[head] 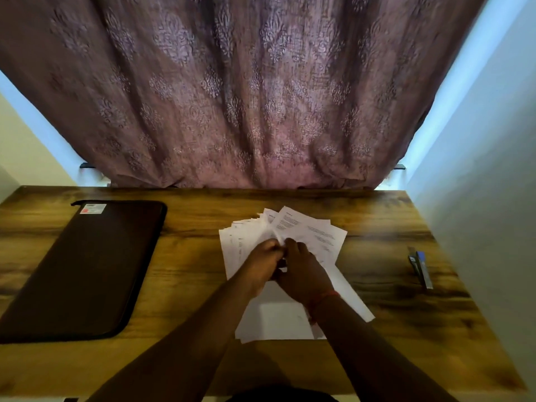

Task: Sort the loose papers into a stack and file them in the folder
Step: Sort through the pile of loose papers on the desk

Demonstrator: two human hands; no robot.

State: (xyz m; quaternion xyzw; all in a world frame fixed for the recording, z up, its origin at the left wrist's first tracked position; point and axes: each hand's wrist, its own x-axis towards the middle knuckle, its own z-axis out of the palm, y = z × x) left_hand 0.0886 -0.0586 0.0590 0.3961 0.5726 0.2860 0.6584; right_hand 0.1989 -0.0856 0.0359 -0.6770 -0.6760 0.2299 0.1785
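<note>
wooden table (188, 285) | on it: folder (84, 265); papers (307, 236); stapler (420, 268)

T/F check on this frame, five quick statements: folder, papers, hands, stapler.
1. The folder lies closed on the table, to the left of the papers. True.
2. The papers are already squared into a neat stack. False: they lie fanned out, with edges and corners sticking out at different angles.
3. Both the left hand and the right hand are on the papers, fingers pinching a sheet between them. True.
4. The stapler rests on top of the folder. False: it lies on the bare table to the right of the papers, apart from them.
5. Some sheets are already inside the folder. False: none can be seen in it; the folder is shut.
</note>
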